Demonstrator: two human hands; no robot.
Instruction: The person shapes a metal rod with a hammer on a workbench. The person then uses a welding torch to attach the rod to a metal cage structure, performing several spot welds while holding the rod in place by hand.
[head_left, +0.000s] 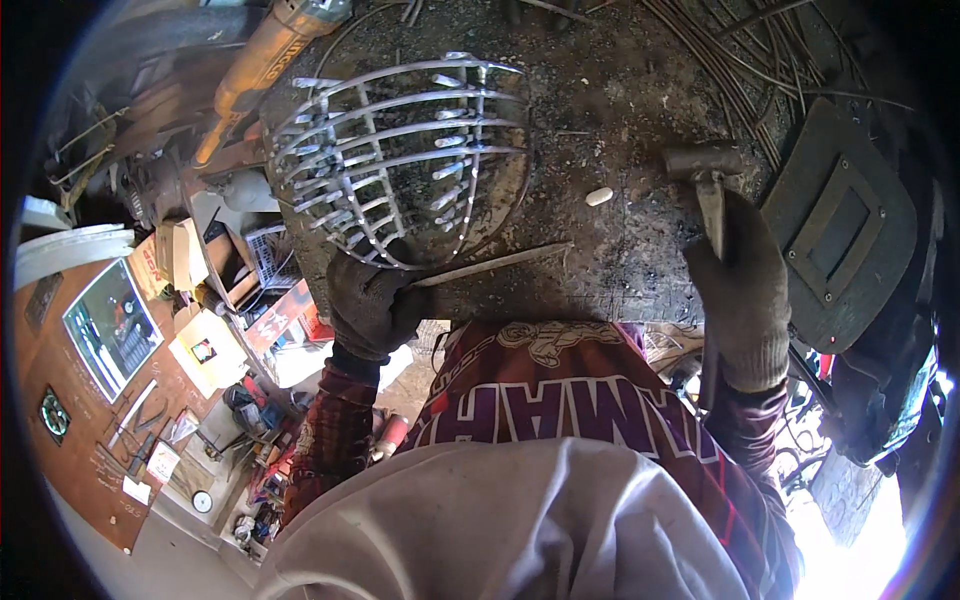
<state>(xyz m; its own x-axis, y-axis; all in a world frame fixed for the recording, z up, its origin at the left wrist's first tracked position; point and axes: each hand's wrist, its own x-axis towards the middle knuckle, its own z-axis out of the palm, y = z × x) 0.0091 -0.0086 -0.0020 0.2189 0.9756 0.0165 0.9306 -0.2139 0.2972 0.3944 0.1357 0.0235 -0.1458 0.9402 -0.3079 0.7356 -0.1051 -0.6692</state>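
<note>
A basket-like frame of bent, shiny metal rods (377, 180) rests on the worktable, its rounded end toward me. My left hand (370, 305), in a dark knit glove, is closed at that rounded end. A thin straight rod (495, 263) runs rightward from beside its thumb; whether the fingers grip this too is hidden. On the right, my gloved right hand (742, 285) is wrapped around the handle of a hammer (703, 162). The hammer's head lies at the far side of the hand, over the table's right part.
The dark, grimy worktable (600, 270) carries a small whitish piece (599, 197). An orange power tool (262, 75) lies far left. A welding mask (845, 215) sits right, below bundled thin rods (750, 70). Left of the table stand boxes (205, 350) and a tool board (95, 440).
</note>
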